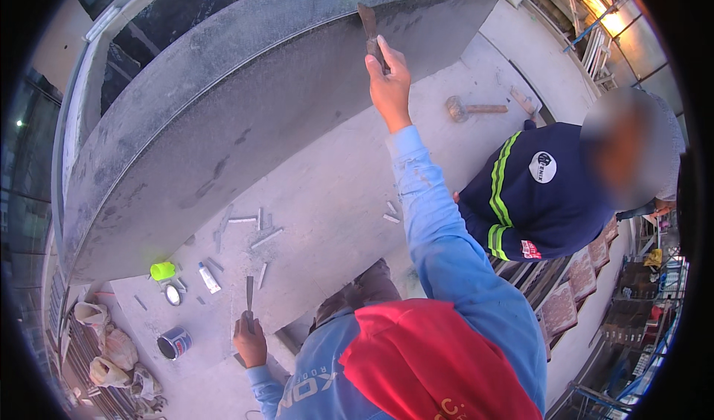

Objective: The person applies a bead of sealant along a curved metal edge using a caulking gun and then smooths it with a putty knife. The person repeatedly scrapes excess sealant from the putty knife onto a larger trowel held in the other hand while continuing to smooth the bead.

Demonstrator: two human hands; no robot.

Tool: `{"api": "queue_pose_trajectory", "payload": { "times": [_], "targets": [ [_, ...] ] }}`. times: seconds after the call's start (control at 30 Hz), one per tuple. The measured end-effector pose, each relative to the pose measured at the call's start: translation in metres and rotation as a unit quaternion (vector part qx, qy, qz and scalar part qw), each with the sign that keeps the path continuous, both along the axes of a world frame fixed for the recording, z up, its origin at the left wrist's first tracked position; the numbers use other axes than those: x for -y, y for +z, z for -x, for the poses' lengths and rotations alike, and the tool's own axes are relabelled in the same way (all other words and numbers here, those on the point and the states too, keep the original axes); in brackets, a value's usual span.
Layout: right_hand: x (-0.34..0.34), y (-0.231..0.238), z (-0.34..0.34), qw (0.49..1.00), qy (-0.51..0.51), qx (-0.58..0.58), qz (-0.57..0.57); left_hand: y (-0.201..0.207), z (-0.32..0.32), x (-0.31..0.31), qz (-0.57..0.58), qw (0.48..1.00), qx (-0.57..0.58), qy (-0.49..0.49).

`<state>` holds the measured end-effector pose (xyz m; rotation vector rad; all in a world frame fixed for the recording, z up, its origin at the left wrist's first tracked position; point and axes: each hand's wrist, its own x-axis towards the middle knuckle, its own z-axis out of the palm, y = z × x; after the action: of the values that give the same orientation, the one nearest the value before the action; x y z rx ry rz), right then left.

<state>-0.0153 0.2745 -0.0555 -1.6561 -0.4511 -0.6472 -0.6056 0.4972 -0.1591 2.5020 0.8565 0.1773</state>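
Note:
My right hand (390, 85) is raised on an outstretched arm and closed round a brown, worn putty knife (367, 20). Its blade lies at the seam along the top of a long, curved grey panel (245, 115); whether it presses on the surface I cannot tell. Low on the left, my left hand (250, 343) grips a second putty knife (249, 295), narrow-bladed and pointing away from me. Beyond that hand lie a white tube (209, 277), a bright green cup (162, 270) and a small round lid or dish with white contents (172, 294). An open dark tin (174, 343) stands to its left.
On the right a person in a navy jacket (513, 189) with reflective stripes stands close to my right arm. A mallet (476, 109) lies on the pale surface beyond. Several thin grey strips (266, 238) are scattered midway. Cloth sacks (111, 346) sit at the lower left.

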Motion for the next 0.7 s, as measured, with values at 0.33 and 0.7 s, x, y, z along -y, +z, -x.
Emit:
{"api": "queue_pose_trajectory", "payload": {
  "times": [0.33,0.7],
  "targets": [
    [-0.015,-0.008,0.018,0.998,0.003,-0.057,0.027,0.003,-0.018,-0.006,-0.002,1.0,0.0,-0.01],
    [-0.012,0.0,0.003,0.998,-0.025,-0.031,0.041,0.0,-0.042,-0.007,0.01,0.999,0.024,-0.042]
  ]
}}
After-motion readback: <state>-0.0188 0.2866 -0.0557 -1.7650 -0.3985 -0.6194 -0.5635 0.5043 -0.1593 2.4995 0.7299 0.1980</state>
